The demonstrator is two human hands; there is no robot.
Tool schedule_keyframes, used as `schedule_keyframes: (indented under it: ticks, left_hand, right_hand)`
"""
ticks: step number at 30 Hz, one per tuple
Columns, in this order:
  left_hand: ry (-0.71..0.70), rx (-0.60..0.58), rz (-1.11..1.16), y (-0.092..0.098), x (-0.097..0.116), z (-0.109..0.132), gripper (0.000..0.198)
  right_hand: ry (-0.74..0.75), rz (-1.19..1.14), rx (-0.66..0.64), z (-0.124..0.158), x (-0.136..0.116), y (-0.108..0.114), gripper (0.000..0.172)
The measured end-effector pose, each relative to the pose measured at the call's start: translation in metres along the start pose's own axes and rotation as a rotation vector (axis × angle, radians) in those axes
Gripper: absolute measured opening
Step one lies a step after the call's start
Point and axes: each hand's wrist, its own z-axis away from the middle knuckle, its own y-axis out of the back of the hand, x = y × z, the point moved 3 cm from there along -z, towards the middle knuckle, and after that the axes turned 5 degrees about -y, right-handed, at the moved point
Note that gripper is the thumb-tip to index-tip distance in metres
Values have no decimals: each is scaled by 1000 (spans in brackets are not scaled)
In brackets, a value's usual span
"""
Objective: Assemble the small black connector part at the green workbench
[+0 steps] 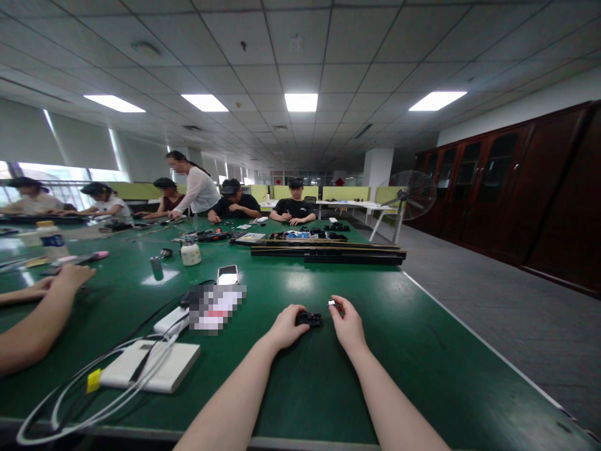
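Observation:
In the middle of the near table, my left hand [287, 327] is closed around one end of a small black plastic part [310, 319], whose exact kind I cannot make out. Its right end sticks out past my fingers. A short gap to the right, my right hand [348, 324] pinches a tiny white piece [331, 303] between thumb and fingertips. The white piece and the black part are apart. Both forearms come up from the bottom edge over the green tabletop [310, 388].
Left of my arm lie a white flat box [154, 366], looped white cables [61, 401], a power strip [171, 321] and a phone [228, 274]. Long black bars [328, 252] lie across the far side. Another person's arm [42, 319] rests at left; a white jar [190, 254] stands behind.

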Motion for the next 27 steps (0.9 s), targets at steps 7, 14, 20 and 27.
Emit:
schedule_keyframes:
  ticks: [7, 14, 20, 27]
  left_hand:
    - [-10, 5, -7, -1, -2, 0, 40]
    - [-13, -1, -18, 1, 1, 0, 41]
    - [-10, 4, -15, 1, 1, 0, 41]
    - [-3, 5, 8, 0, -1, 1, 42]
  right_hand:
    - [11, 4, 17, 0, 1, 1, 34]
    - [17, -3, 31, -1, 1, 2, 33]
    - [17, -18, 30, 0, 1, 1, 32]
    - [-2, 15, 4, 1, 1, -1, 32]
